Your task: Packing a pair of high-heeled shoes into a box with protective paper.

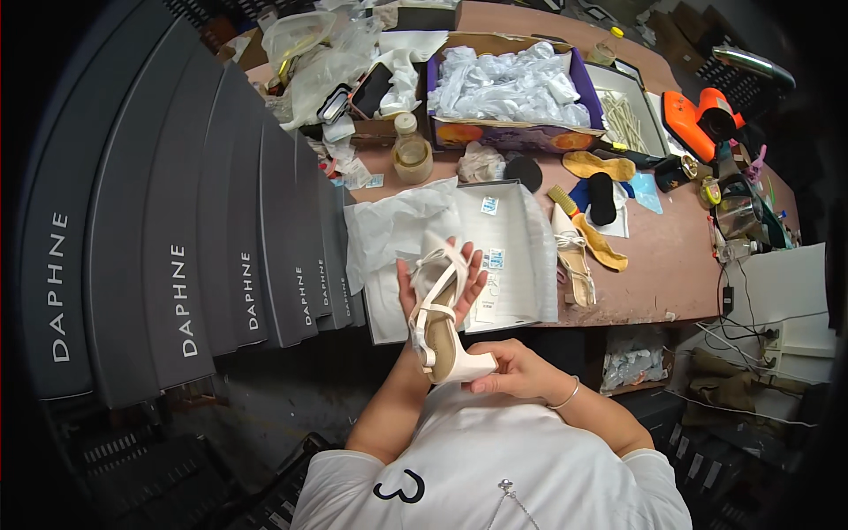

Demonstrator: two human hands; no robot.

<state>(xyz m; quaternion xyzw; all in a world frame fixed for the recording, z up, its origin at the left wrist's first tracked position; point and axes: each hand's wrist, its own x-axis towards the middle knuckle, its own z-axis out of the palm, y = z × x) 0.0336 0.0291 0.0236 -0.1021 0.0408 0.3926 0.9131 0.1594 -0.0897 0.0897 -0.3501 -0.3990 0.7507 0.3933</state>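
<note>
A cream strappy high-heeled sandal (439, 325) is held up in front of my chest, toe pointing away from me. Beneath its front part lies my left hand (471, 287), cradling the sandal with the fingertips showing past its right side and the thumb on its left. My right hand (523, 372) grips the block heel between thumb and fingers. Just beyond, an open shoebox (521, 305) with white tissue paper (397, 225) sits at the table's near edge. A matching sandal (575, 269) rests on the table to the right of this box.
Dark grey shoeboxes (185, 221) stand in a tall row at left. Farther back are a glass bottle (412, 150), a purple carton (512, 134) of crumpled plastic and an orange tool (702, 119). A brush (563, 200) and yellow cloths (598, 165) lie near the second sandal.
</note>
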